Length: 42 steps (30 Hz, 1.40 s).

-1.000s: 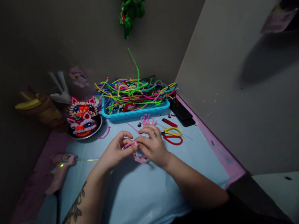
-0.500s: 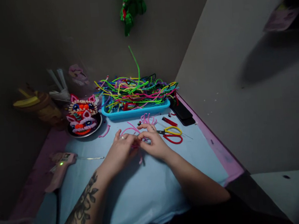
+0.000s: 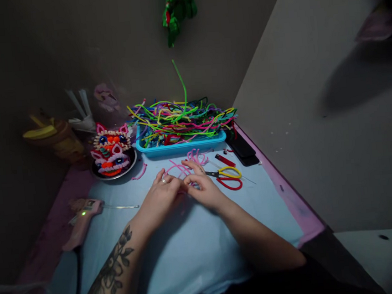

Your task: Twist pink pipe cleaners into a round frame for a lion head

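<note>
My left hand (image 3: 162, 193) and my right hand (image 3: 201, 185) meet over the middle of the table, fingertips pinched together. Between them are pink pipe cleaners (image 3: 176, 166), whose loose strands stick out beyond the fingers; the part in the grip is mostly hidden. Just past my right hand lies a curly bunch of pink pipe cleaners (image 3: 197, 157). Scissors (image 3: 228, 177) with one yellow and one red handle rest to the right of that hand. A short pink twisted piece (image 3: 139, 171) lies beyond my left hand.
A blue tray (image 3: 182, 149) heaped with coloured pipe cleaners (image 3: 179, 116) stands at the back. Left of it, a metal bowl (image 3: 119, 174) holds animal-faced figures (image 3: 111, 159). A pink glue gun (image 3: 82, 225) lies at left, a red lighter (image 3: 225, 160) and black phone (image 3: 240, 147) at right.
The pink strand that hung below my fingers has drawn up and is now mostly hidden by my hands. My hands stay together; the whole view has shifted slightly.
</note>
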Each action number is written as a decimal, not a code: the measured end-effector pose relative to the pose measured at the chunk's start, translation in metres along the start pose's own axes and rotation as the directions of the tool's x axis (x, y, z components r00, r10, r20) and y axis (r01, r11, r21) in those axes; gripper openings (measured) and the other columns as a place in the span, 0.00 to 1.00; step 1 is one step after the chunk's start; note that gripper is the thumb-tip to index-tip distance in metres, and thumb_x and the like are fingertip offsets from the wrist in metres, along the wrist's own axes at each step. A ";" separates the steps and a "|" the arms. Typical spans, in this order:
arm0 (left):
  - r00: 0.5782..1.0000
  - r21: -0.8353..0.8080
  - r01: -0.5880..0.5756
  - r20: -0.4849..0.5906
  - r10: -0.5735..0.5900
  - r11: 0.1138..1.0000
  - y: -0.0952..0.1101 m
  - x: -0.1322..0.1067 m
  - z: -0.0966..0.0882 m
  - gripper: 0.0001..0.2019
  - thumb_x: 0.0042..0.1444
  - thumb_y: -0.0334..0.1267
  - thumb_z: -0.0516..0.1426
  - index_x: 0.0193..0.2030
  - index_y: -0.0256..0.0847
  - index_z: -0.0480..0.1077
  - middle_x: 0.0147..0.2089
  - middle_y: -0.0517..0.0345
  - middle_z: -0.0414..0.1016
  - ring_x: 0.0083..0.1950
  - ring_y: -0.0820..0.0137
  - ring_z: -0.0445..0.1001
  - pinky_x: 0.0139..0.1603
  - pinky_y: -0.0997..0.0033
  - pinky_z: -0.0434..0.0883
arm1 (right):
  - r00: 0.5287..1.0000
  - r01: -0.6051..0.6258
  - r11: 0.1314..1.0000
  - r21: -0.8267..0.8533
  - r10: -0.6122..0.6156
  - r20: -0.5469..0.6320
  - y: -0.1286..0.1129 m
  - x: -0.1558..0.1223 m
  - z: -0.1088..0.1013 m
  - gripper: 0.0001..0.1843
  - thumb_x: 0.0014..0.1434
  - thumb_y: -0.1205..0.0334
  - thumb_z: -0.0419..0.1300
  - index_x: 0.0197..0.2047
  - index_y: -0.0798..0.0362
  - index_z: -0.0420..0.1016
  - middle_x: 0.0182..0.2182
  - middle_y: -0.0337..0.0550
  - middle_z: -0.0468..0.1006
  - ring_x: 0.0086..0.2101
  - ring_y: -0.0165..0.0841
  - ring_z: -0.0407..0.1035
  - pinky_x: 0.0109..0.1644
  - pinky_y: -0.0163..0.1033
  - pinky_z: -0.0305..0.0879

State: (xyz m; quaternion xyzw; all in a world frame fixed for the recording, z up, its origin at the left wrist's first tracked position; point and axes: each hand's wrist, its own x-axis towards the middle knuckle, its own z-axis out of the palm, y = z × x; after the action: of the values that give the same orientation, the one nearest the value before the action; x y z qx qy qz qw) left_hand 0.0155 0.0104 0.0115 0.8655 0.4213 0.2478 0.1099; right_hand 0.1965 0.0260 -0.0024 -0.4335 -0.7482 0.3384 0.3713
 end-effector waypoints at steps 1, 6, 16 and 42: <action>0.999 -0.059 0.036 -0.021 -0.037 0.998 0.000 0.000 -0.001 0.07 0.53 0.29 0.57 0.37 0.44 0.63 0.34 0.61 0.74 0.38 0.67 0.74 0.65 0.43 0.58 | 0.999 0.008 1.000 0.004 -0.008 -0.033 -0.001 -0.001 0.000 0.04 0.55 0.66 0.60 0.30 0.50 0.74 0.64 0.46 0.63 0.67 0.42 0.46 0.69 0.55 0.43; 0.987 -0.311 0.124 -0.063 -0.150 0.942 0.001 0.000 -0.003 0.07 0.55 0.34 0.57 0.38 0.44 0.61 0.35 0.62 0.71 0.35 0.68 0.72 0.52 0.55 0.69 | 0.985 0.137 0.990 -0.028 -0.139 -0.104 -0.001 -0.003 -0.002 0.03 0.56 0.65 0.61 0.35 0.49 0.76 0.62 0.46 0.65 0.66 0.42 0.50 0.68 0.55 0.47; 0.991 -0.367 0.099 -0.050 -0.126 0.925 -0.001 -0.004 -0.006 0.07 0.58 0.38 0.58 0.38 0.43 0.61 0.36 0.59 0.69 0.37 0.68 0.70 0.44 0.64 0.68 | 0.952 0.293 0.925 -0.240 -0.305 -0.011 0.004 -0.004 -0.009 0.06 0.62 0.62 0.57 0.39 0.48 0.76 0.64 0.45 0.61 0.68 0.44 0.42 0.68 0.59 0.46; 0.930 -0.775 0.309 0.126 -0.345 0.551 -0.001 0.000 -0.009 0.17 0.51 0.41 0.64 0.36 0.43 0.57 0.34 0.63 0.67 0.37 0.71 0.69 0.40 0.70 0.67 | 0.928 0.339 0.898 -0.280 -0.368 -0.058 -0.001 -0.005 -0.005 0.06 0.61 0.64 0.58 0.38 0.47 0.76 0.54 0.45 0.70 0.64 0.44 0.51 0.66 0.58 0.53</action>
State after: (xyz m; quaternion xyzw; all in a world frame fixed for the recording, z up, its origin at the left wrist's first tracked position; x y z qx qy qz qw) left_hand 0.0100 0.0111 0.0188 0.6306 0.4261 0.3991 0.5113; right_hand 0.2025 0.0219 -0.0008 -0.3539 -0.8314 0.1378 0.4057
